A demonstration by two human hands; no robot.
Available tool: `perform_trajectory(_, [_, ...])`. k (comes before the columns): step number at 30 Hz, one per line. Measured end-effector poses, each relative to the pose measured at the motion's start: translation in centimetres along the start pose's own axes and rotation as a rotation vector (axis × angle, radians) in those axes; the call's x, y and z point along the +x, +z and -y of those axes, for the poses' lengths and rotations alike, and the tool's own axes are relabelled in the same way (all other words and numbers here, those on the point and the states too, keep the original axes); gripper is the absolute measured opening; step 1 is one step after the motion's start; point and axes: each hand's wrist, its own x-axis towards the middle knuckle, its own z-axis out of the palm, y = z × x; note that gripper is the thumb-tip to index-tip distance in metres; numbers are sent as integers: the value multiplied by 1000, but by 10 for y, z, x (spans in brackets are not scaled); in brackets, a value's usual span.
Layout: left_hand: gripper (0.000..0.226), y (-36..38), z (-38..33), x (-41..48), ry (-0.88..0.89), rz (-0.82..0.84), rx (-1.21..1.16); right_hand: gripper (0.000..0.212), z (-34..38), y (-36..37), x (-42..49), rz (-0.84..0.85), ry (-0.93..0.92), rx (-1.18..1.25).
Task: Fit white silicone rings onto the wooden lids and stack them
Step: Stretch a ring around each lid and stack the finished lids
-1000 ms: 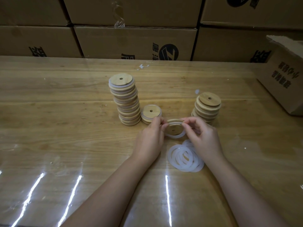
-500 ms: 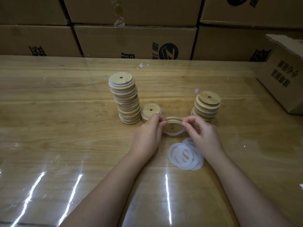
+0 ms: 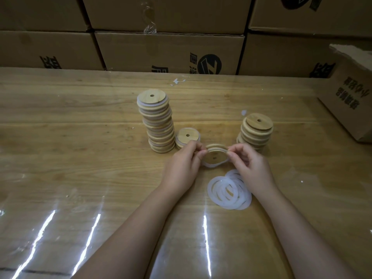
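Limply, a white ring drapes the lid left fingers and right fingers pinch.

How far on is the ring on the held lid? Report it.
Partly on: the ring sags loose below the lid; left hand and right hand pinch it.

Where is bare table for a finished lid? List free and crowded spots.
Free: the wooden table left of the tall stack of ringed wooden lids, and the strip behind it to the cardboard cartons. Crowded: the centre, where the left hand and right hand grip a lid amid the plain-lid stack and loose white silicone rings.
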Motion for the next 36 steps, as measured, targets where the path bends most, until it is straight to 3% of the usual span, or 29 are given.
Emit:
perform_trajectory(5, [7,-1,6,-1,-27,-28,-44,8,-1,1,1,53,64,61])
perform_trajectory(10, [6,2,5,-2,-13,-19,-29,8,-1,2,0,27,8,-12])
perform_trajectory(15, [44,2,-1,-5,102,7,35,13,3,4,-3,15,-109,-80])
perform_trajectory(18, [35,1,-3,-4,184,7,96,11,4,5,-3,13,-158,-99])
perform_trajectory(23, [26,-2,0,0,193,-14,0,9,4,6,-2,18,-164,-111])
perform_trajectory(32, [17,-3,1,2,-84,13,-346,14,2,6,-2,51,-105,-82])
perform_trajectory(36, [17,-3,-3,0,-49,39,-242,8,1,5,-3,14,-134,-126])
